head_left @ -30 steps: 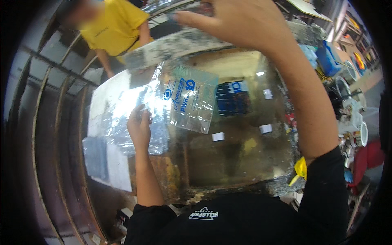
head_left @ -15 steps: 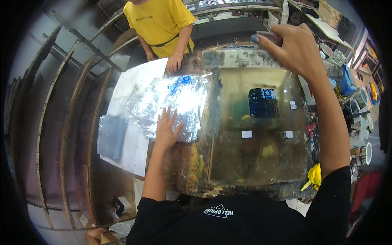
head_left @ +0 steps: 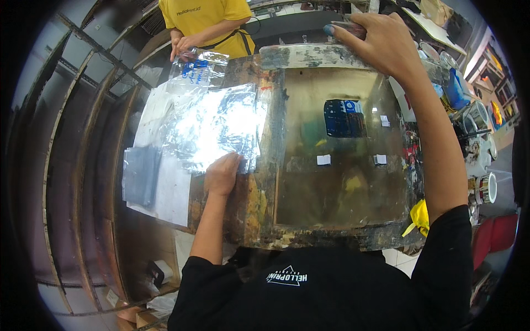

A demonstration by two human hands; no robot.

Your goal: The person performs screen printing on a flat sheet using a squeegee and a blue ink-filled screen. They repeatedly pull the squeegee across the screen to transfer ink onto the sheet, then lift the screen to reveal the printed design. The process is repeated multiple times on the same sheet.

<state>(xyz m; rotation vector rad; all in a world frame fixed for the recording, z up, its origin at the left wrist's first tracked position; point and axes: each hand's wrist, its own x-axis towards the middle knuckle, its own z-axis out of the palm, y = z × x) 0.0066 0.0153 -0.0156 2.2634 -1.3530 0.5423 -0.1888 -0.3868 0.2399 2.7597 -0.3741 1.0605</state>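
My left hand (head_left: 222, 174) is closed at the near edge of a stack of shiny clear plastic sheets (head_left: 207, 129), its fingers curled at the corner. The stack lies on a white board (head_left: 175, 205) left of a paint-stained frame. My right hand (head_left: 383, 43) is raised at the far right, closed round a small greyish piece (head_left: 353, 28) whose kind I cannot make out; blue stains the thumb. Below it lies the framed, brownish translucent panel (head_left: 314, 201) with a dark blue printed rectangle (head_left: 344, 120) and small white pads (head_left: 323, 160).
Across the table a person in yellow (head_left: 207, 25) holds a clear plastic sheet with blue print (head_left: 194, 73). Greyish plastic sheets (head_left: 142, 175) lie at the left. Tins (head_left: 486, 187) and a yellow cloth (head_left: 418, 218) sit at the right; shelving (head_left: 83, 165) stands left.
The other person has lifted the blue-printed sheet off the stack toward the far left. My left hand has gone from spread flat on the stack to closed at its near edge.
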